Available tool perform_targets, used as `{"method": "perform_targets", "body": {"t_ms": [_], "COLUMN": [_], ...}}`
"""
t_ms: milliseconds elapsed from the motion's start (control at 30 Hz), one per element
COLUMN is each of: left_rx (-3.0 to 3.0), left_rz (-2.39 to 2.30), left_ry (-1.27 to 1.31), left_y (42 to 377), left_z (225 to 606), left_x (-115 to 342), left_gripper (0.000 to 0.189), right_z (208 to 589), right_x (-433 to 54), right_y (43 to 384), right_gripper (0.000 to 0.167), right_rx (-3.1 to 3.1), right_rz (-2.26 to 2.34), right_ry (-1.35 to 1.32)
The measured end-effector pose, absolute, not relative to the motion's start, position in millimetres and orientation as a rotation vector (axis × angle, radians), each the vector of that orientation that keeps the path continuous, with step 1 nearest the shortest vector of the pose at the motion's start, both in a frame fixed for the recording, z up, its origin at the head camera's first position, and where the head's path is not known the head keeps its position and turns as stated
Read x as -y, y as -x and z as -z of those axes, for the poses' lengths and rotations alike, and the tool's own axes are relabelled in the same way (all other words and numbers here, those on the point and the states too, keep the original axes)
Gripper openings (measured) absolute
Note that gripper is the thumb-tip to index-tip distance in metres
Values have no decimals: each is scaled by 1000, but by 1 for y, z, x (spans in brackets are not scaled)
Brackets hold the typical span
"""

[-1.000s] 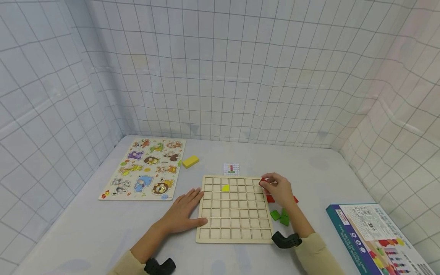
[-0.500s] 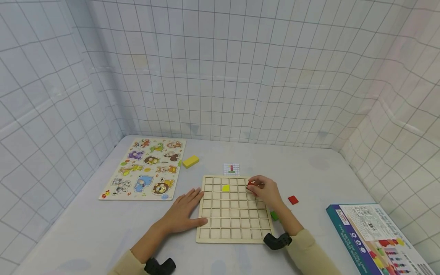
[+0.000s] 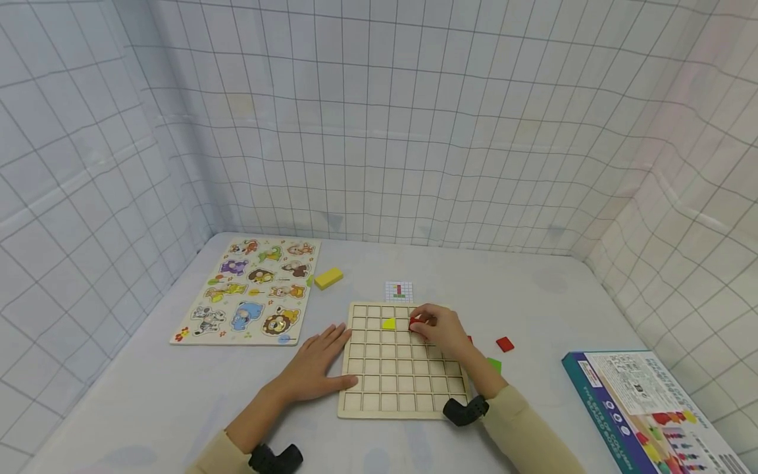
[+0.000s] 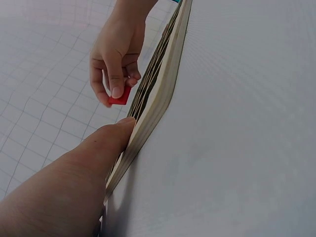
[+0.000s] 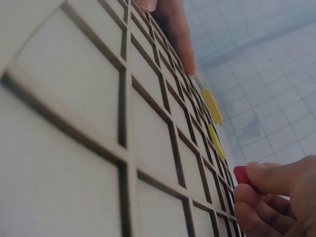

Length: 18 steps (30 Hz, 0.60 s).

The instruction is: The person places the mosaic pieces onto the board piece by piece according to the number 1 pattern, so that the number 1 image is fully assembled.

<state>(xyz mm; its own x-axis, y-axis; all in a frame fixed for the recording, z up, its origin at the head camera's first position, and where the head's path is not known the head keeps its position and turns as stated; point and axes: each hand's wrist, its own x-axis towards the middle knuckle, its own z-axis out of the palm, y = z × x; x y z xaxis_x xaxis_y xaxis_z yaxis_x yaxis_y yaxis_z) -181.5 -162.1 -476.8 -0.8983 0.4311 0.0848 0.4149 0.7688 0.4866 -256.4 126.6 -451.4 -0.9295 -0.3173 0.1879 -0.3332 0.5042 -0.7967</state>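
My right hand (image 3: 441,330) pinches a small red tile (image 3: 415,324) between thumb and fingers, over the upper part of the wooden grid board (image 3: 388,384). In the right wrist view the red tile (image 5: 240,174) shows at the fingertips, above the board's surface. One yellow tile (image 3: 388,324) sits in a cell in the second row, left of the pinched tile. My left hand (image 3: 314,368) lies with straight fingers at the board's left edge, its thumb (image 4: 113,138) resting on the rim. A small printed pattern card (image 3: 399,291) lies just behind the board.
An animal puzzle board (image 3: 249,293) lies at the left, with a yellow block (image 3: 328,278) beside it. Right of the grid board are a loose red tile (image 3: 505,344) and a green tile (image 3: 495,364), partly behind my forearm. A flat printed box (image 3: 645,408) lies far right.
My right hand has carried the red tile leftward from the board's right edge to a spot near the yellow tile. The left hand has stayed in place.
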Motion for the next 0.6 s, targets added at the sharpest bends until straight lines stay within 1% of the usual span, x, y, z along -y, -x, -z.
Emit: {"method": "perform_targets", "body": {"t_ms": [300, 600], "left_rx": [-2918, -2910], "left_rz": [-792, -788], "left_ry": [-694, -696], "left_y": [182, 183], "left_z": [477, 476], "left_x": [162, 162], "left_gripper": [93, 93], "right_z": [449, 455], "right_x": [-115, -111], "right_y": [261, 267], "right_gripper": [12, 14], "right_rx": [2787, 2808], "right_rz": [-1425, -1389], "right_ry": [-589, -623]}}
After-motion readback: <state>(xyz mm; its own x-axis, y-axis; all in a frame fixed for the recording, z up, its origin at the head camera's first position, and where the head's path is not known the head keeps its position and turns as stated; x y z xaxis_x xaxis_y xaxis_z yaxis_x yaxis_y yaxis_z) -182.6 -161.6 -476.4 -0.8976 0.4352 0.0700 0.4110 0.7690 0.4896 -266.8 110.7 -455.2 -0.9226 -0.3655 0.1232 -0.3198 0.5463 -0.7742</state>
